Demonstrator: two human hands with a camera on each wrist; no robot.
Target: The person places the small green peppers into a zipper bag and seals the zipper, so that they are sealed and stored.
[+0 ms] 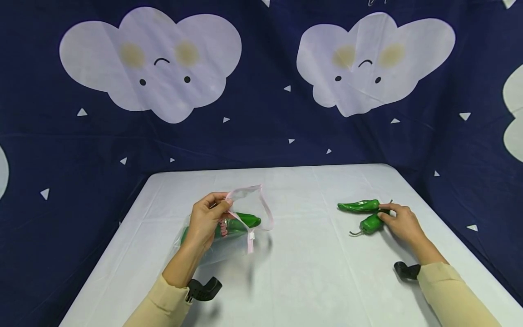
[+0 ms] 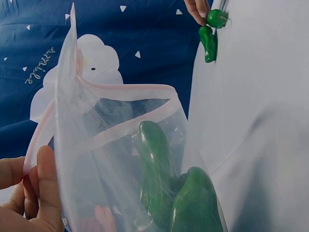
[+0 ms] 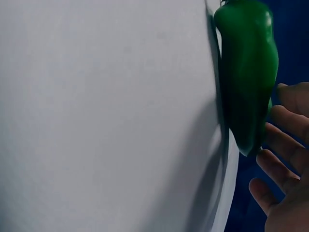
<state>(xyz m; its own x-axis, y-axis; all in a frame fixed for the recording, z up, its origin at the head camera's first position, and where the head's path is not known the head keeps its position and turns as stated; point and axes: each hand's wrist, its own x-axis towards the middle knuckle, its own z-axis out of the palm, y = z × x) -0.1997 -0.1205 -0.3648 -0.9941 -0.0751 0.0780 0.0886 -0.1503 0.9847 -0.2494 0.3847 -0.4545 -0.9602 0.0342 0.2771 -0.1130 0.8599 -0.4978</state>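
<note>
My left hand (image 1: pixel 206 220) pinches the pink-edged rim of a clear zip bag (image 1: pixel 222 254), whose mouth gapes to the right. Green peppers (image 2: pixel 154 169) and a small pink item, its kind unclear, show through the plastic. At the right of the table, my right hand (image 1: pixel 402 222) reaches over the tip of a green pepper (image 1: pixel 371 224) with a curved stem. Its fingers (image 3: pixel 285 142) are spread beside that pepper, touching or very near it; a firm hold is not visible. Just behind lies a longer green pepper (image 1: pixel 358 206).
A white cloth covers the table (image 1: pixel 294 272). Beyond its far edge hangs a dark blue curtain (image 1: pixel 261 145) with clouds and small triangles. A white slider (image 1: pixel 251 235) sits on the bag's pink strip. Black wrist mounts (image 1: pixel 204 289) stick out from both sleeves.
</note>
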